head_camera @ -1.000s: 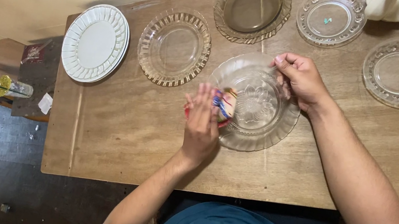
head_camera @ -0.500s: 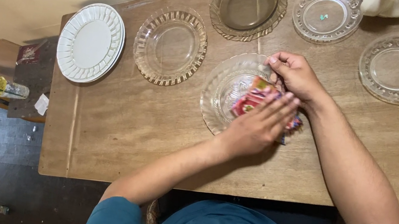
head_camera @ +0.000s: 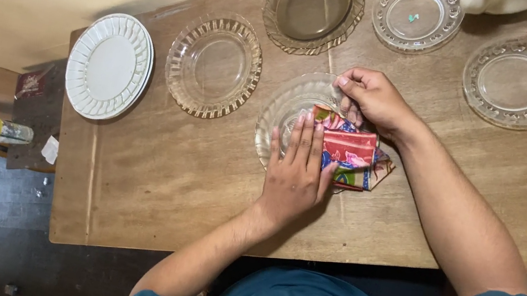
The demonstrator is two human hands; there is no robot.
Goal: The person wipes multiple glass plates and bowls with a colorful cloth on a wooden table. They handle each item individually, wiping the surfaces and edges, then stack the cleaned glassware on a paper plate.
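Two hands work at one clear glass plate (head_camera: 285, 105) near the middle of the wooden table (head_camera: 150, 178). Left hand (head_camera: 296, 175): flat, palm down, fingers (head_camera: 308, 138) straight and together, pointing away from the person toward the wall; it presses a folded patterned cloth (head_camera: 349, 152) onto the plate and grips nothing. Right hand (head_camera: 372, 102): fingers curled, pinching the plate's far rim, thumb and fingertips closed on the glass edge.

Cloth: red, pink, blue and green print, folded into a rough rectangle. Long axis runs left to right across the table, roughly parallel to the near edge; its left end lies under the left fingers, its right end overhangs the plate's right rim beside the right wrist.

Other items, all apart from the hands: white ribbed plate (head_camera: 109, 66) at far left; ribbed clear dish (head_camera: 214, 65) beside it; amber-tinted glass bowl (head_camera: 313, 6) behind; two beaded clear plates (head_camera: 417, 14) (head_camera: 521, 83) to the right.
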